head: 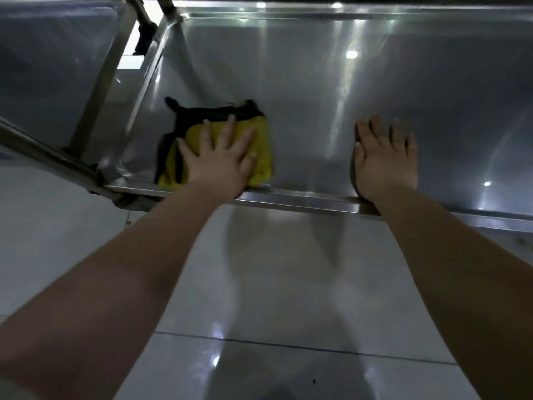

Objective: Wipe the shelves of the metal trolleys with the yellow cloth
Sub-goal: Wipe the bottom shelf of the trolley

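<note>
A yellow cloth with a dark edge lies on the steel shelf of a metal trolley, near the shelf's front left corner. My left hand presses flat on the cloth with its fingers spread. To the right, my right hand rests flat on the bare shelf, fingers straight, wrist over the front rim. Both forearms reach in from below.
A second steel shelf of a neighbouring trolley sits at the left, parted by slanted metal posts. A round bar crosses the left edge. Below the shelf lies a glossy tiled floor.
</note>
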